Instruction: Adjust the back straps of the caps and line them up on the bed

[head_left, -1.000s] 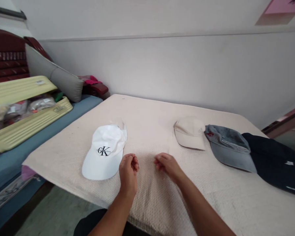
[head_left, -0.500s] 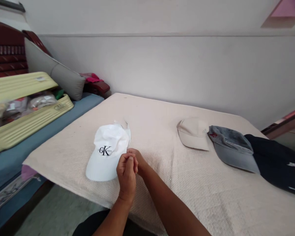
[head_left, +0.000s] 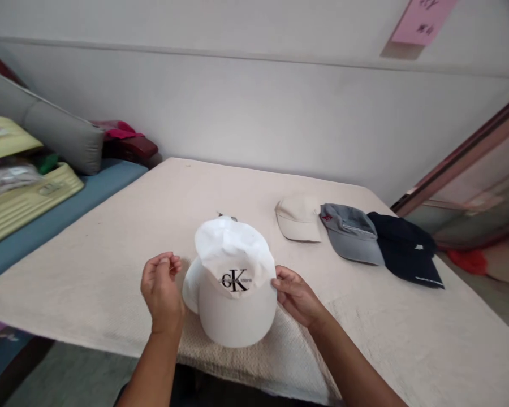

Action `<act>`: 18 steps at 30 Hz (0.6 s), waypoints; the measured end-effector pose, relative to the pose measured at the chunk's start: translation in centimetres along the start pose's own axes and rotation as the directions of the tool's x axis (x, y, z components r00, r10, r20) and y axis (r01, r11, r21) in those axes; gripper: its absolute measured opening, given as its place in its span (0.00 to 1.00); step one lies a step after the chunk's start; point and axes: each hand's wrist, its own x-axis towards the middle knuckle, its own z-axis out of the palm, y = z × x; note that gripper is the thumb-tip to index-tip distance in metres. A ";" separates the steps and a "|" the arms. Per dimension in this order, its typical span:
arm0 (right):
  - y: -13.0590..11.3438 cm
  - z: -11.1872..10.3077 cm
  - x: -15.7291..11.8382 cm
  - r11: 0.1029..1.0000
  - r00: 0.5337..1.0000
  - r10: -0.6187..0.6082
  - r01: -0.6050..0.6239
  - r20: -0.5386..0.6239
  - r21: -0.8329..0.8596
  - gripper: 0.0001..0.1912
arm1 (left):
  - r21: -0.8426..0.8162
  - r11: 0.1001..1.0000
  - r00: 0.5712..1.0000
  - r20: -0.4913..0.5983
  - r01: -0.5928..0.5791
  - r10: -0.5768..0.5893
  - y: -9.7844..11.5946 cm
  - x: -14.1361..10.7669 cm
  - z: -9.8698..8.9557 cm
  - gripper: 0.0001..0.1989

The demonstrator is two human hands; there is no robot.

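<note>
A logo-fronted white cap (head_left: 237, 316) hangs brim toward the person nr the front edge of a cream-covered surface (head_left: 152, 209), its R side pinched btwn thumb & fingers of the R hand (head_left: 297, 295). The L hand (head_left: 163, 294) is held apart from the cap on the opposite side, fingers bunched together w/ the thumb, nothing visible in them. Main risk looks to be the one-sided hold: w/ no support on the L, the cap could swing, twist or sag abt that single pinch, & its soft crown could cave in. Slip poss. too, as the grip seems to take only the edge. Front edge is close; a dropped cap could go over to the floor (head_left: 76, 367). Whether it touches the surface, can't tell. A white curved shape (head_left: 190, 288) shows behind its L side, unclear if same cap or another; if separate, a hasty L reach could shove it. Farther R, well apart: beige cap (head_left: 299, 221), gray cap (head_left: 354, 237), navy cap (head_left: 405, 249), in a row.
</note>
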 end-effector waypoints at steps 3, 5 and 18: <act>0.4 -1.8 -2.2 0.996 0.998 -0.022 0.026 -0.052 0.083 0.08 | 0.144 0.977 0.980 0.098 0.158 -0.173 -1.3 -0.5 1.3 0.05; 0.3 -2.6 -3.1 0.987 0.994 -0.056 0.068 -0.089 0.146 0.08 | 0.233 0.955 0.956 0.182 0.186 -0.230 -1.4 -1.4 2.0 0.05; -2.5 -6.5 -5.4 0.929 0.953 -0.132 0.215 -0.273 0.300 0.14 | 0.246 0.919 0.784 0.482 0.307 -0.391 -3.3 -6.1 6.1 0.23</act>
